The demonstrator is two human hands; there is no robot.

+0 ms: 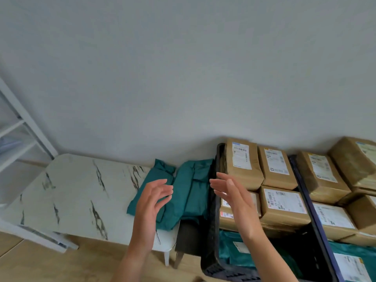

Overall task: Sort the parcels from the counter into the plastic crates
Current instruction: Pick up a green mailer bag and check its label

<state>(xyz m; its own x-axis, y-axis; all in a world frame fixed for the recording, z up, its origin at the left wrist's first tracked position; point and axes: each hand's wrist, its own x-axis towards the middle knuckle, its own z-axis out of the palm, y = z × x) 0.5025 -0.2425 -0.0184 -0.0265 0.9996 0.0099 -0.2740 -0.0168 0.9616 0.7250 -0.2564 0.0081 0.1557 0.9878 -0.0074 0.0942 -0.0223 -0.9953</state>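
Note:
Two teal soft parcels lie at the right end of the white marble counter (77,192): one (157,176) nearer the wall on the left, a larger one (189,192) beside the crate. My left hand (152,198) hovers over them, open, fingers spread. My right hand (234,194) is open too, held above the left rim of the black plastic crate (211,231). That crate holds several brown boxed parcels (282,206) with white labels, and teal parcels (232,253) at its near end. Neither hand holds anything.
A second, dark blue crate (317,216) at the far right holds more brown parcels (323,176) and a teal one (354,259). A white shelf frame (24,123) stands at the far left. A grey wall runs behind the counter; wooden floor lies below.

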